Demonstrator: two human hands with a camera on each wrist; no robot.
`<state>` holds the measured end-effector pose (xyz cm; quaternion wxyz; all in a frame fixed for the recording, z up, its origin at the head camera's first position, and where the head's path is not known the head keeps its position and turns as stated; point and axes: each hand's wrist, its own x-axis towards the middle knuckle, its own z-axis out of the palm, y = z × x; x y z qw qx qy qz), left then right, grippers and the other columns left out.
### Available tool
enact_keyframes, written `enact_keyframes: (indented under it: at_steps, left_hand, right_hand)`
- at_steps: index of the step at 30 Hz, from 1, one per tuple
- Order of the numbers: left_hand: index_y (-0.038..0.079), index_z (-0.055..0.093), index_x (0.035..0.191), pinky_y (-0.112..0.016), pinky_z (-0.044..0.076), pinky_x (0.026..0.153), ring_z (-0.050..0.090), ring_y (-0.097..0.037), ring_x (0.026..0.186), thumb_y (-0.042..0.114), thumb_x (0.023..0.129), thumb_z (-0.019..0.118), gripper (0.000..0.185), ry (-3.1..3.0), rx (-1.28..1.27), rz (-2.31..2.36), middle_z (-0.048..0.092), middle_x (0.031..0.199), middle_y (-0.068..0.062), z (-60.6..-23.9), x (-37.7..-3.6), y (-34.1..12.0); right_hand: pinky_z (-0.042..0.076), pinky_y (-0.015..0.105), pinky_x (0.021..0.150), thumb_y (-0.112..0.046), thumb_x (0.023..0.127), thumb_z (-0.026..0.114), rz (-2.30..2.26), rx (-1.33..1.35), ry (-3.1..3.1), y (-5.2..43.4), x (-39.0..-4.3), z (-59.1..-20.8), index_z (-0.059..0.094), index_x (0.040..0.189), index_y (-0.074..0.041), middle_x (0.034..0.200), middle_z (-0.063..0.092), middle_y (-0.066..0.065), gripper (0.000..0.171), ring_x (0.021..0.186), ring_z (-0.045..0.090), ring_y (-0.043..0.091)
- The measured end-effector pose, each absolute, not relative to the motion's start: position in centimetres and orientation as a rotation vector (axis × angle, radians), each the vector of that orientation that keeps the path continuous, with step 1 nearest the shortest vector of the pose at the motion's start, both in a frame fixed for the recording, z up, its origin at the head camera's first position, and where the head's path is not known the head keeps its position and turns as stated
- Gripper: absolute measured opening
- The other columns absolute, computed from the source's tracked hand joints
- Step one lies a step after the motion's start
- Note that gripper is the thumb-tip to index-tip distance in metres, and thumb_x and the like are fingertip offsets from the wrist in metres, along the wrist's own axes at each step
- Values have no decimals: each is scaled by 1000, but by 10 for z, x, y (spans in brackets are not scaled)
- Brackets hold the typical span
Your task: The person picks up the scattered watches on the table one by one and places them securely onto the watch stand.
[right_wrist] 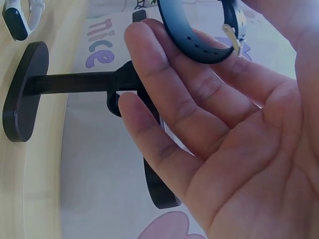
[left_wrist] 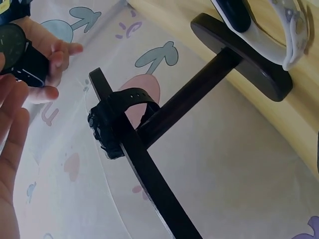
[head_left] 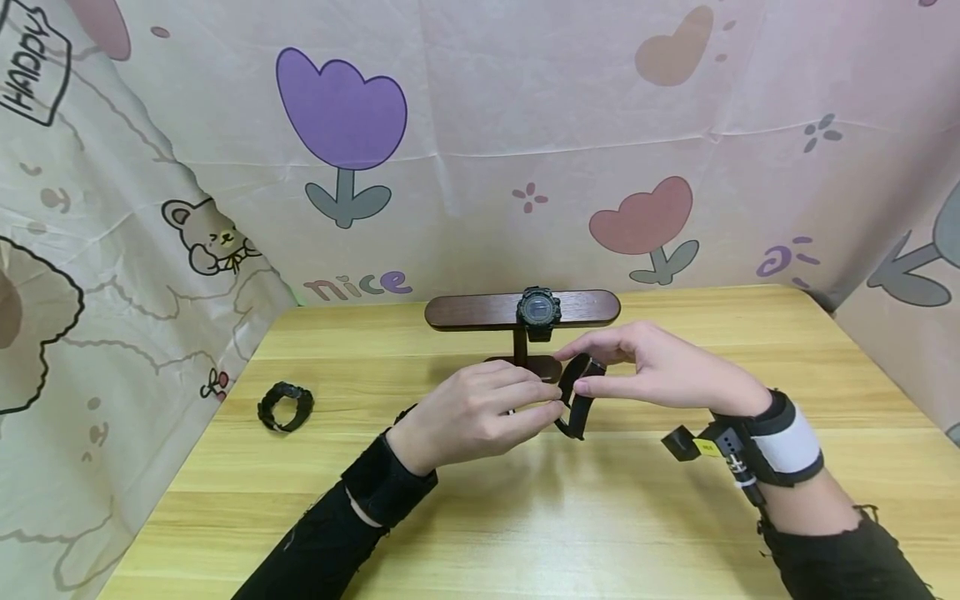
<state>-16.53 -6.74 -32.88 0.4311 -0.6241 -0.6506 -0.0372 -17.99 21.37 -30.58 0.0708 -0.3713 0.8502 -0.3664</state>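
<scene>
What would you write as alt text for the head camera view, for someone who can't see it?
Two hands, the left hand and right hand, hold a black strapped watch between them above a wooden table. Behind them a dark T-shaped stand carries a chunky black watch on its crossbar, and another black watch lies on the table to the left.

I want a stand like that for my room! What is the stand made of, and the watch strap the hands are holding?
The stand looks like dark brown wood with a smooth, slightly shiny finish. The strap held by the left hand and right hand seems like matte black rubber or silicone, bending easily, with punched holes and a small metal buckle.
</scene>
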Motion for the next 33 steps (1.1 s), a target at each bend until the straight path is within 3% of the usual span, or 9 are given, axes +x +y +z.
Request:
enact_keyframes:
  at_steps: [13,19,26,33]
  left_hand:
    - [8,80,105,-19,60,90,75,-8,89,10,91,85,14,-1768,-1667,-496,80,97,3,-329,-164,-67]
    - [7,80,105,-16,59,89,74,-8,90,7,90,85,16,-1831,-1717,-666,80,98,0,-329,-165,-68]
    - [5,80,104,-14,58,86,75,-9,88,3,90,83,15,-1896,-1743,-867,81,97,-2,-328,-168,-68]
    - [4,81,104,-16,60,82,76,-7,88,1,91,81,13,-1971,-1701,-1018,82,97,-4,-329,-169,-69]
  right_hand:
    - [61,31,94,-27,102,76,-1108,-1103,2555,210,-179,-308,75,132,-23,127,78,-7,31,113,73,7]
    - [62,30,90,-27,103,75,-1106,-1136,2531,207,-179,-308,75,131,-22,124,79,-5,29,109,74,6]
    - [62,30,94,-26,104,73,-1118,-1146,2502,206,-178,-308,74,131,-20,124,80,-1,27,111,75,7]
    - [62,28,91,-25,103,74,-1120,-1152,2547,205,-177,-308,75,128,-24,119,80,-8,25,107,75,5]
